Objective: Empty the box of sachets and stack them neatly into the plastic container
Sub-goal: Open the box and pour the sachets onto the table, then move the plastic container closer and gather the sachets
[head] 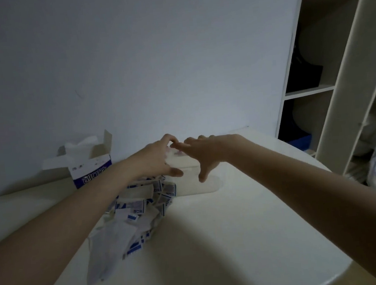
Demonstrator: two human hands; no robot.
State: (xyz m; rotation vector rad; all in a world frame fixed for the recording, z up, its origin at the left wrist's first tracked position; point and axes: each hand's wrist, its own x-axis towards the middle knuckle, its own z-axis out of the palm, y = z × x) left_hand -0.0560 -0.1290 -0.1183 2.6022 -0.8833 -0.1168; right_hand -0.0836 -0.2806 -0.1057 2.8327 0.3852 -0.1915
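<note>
White plastic makes up the container [196, 183] that sits low and pale toward the far side of our round table [239, 241], hard to separate from the tabletop in this dim light. We have both arms stretched out over it. Our left hand [158, 157] hovers at the container's left edge, fingers curled and the thumb pointing right along its near side; the fingertips seem to pinch something small and pale, though we cannot tell what, or whether anything is really held. Our right hand [203, 151] is spread open above the container, index finger pointing left until it almost meets the left fingertips, thumb hanging down toward the near rim, gripping nothing that we can make out.

Just left of the container, under our left forearm, lies a loose heap of sachets [140, 207], white with blue printing, spilling toward us across the table (some face down, so only blank white shows). A larger pale sheet or wrapper [108, 250] lies at the near end of the heap.

Behind the heap, by the wall, stands the box [89, 166], upright, blue and white, its top flaps open. Open shelving [326, 58] fills the right side of the room.
</note>
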